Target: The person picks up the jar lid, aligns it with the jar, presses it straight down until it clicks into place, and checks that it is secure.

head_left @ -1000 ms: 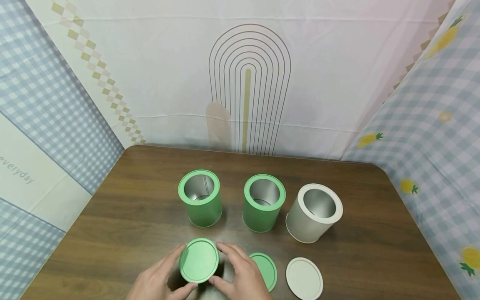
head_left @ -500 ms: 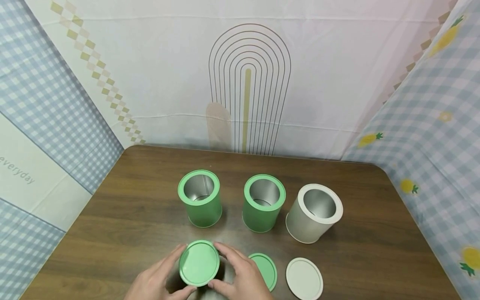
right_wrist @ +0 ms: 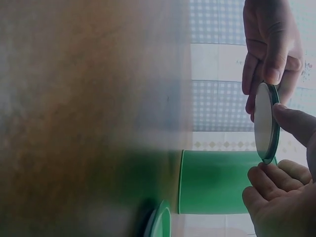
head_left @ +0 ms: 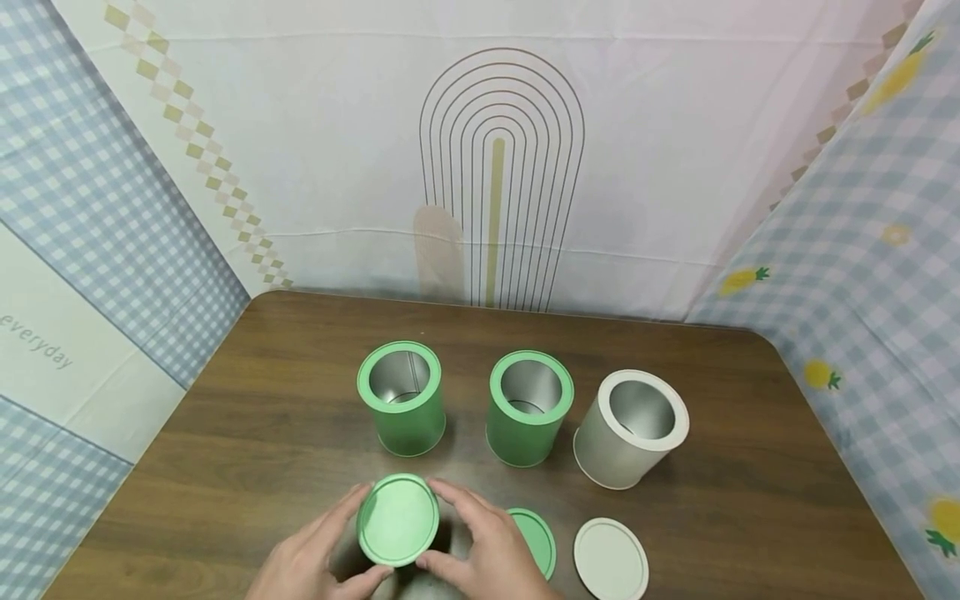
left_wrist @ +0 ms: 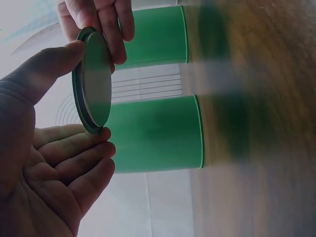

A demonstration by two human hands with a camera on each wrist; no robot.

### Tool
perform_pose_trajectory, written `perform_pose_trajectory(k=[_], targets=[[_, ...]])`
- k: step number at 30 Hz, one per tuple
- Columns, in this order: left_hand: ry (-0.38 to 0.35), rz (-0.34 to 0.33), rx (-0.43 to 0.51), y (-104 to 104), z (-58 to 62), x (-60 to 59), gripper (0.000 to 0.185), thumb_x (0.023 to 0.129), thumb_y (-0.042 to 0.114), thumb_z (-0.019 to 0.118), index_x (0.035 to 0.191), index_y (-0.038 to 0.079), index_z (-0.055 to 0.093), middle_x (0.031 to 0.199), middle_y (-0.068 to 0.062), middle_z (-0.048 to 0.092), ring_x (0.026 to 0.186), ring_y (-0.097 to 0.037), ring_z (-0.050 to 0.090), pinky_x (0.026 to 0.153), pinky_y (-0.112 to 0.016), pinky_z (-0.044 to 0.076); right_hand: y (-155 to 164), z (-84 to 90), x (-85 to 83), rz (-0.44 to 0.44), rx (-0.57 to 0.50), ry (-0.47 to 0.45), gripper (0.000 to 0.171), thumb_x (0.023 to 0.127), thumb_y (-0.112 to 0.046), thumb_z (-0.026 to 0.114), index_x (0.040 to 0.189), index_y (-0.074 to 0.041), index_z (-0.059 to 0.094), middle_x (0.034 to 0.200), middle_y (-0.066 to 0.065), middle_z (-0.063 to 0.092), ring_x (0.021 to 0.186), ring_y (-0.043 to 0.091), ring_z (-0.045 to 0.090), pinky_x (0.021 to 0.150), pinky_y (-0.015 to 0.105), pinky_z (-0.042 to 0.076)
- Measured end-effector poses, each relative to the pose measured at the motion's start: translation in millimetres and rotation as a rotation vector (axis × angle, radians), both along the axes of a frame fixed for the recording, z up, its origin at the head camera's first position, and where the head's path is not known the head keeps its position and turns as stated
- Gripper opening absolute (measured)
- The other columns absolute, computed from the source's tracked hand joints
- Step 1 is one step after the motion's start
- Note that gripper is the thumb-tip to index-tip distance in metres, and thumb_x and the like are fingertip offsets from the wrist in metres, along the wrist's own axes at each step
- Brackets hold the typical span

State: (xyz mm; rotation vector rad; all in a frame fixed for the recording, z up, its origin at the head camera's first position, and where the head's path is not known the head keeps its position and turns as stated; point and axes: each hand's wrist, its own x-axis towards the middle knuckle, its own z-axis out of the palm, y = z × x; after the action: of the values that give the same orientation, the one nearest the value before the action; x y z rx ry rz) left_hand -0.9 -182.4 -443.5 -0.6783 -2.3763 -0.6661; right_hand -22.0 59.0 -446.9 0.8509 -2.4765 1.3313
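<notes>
A round green can lid [head_left: 398,520] is held up off the table between both hands. My left hand [head_left: 318,550] grips its left edge with thumb and fingertips. On the opposite edge, my right hand [head_left: 491,546] pinches it the same way. The left wrist view shows the lid [left_wrist: 97,81] nearly edge-on, its pale underside facing the table. Behind the hands stand two open green cans, one at left [head_left: 411,429] and one in the middle [head_left: 521,437]. To their right is an open white can [head_left: 611,454]. All three show bare metal insides.
A second green lid [head_left: 536,542] lies on the table, partly hidden by the right hand. Beside it lies a white lid [head_left: 611,558]. The brown wooden table [head_left: 247,433] is bordered by a pale patterned cloth [head_left: 337,150] at the back and checked cloth at both sides.
Both hands keep hold of the green lid, which dips slightly nearer and then comes back up a little. The cans and the lids on the table stay put.
</notes>
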Motion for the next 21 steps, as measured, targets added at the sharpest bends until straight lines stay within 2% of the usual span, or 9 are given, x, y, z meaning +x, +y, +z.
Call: perform_pose_trajectory(k=[3,8,15,21], targets=[[0.005,0.010,-0.005,0.8,1.5,-1.0,0.085,0.077,0.063,0.078,0.133,0.002,0.062,0.117,-0.011,0.072,0.090,-0.022,0.074,0.071,-0.022,0.057,0.0,2.2,-1.5,-0.006,-0.003,0.007,0.075,0.071,-0.022,0.093,0.138,-0.013,0.059,0.132,-0.001,0.066,0.115,0.016,0.066,0.090,0.035,0.057],[0.013,0.024,-0.004,1.4,2.6,-2.7,0.082,0.083,0.068,0.066,0.133,0.003,0.062,0.116,-0.010,0.073,0.090,-0.022,0.074,0.071,-0.021,0.057,-0.3,6.6,-2.6,-0.012,0.000,-0.017,0.073,0.073,-0.023,0.091,0.138,-0.014,0.059,0.132,-0.002,0.066,0.115,0.017,0.066,0.090,0.036,0.057],[0.081,-0.014,0.021,5.3,3.3,-11.9,0.078,0.091,0.064,0.055,0.132,-0.002,0.060,0.119,-0.013,0.071,0.091,-0.026,0.074,0.072,-0.022,0.058,0.7,12.6,-6.4,-0.011,-0.021,-0.099,0.071,0.079,-0.023,0.087,0.143,-0.019,0.056,0.135,-0.004,0.063,0.120,0.017,0.063,0.094,0.038,0.055],[0.064,0.002,0.017,5.8,8.5,-13.8,0.080,0.091,0.066,0.052,0.133,-0.002,0.060,0.121,-0.011,0.071,0.091,-0.025,0.074,0.071,-0.022,0.057,0.3,15.0,-10.2,0.003,-0.046,-0.081,0.073,0.078,-0.022,0.087,0.143,-0.020,0.055,0.138,-0.003,0.062,0.123,0.018,0.062,0.096,0.038,0.054]])
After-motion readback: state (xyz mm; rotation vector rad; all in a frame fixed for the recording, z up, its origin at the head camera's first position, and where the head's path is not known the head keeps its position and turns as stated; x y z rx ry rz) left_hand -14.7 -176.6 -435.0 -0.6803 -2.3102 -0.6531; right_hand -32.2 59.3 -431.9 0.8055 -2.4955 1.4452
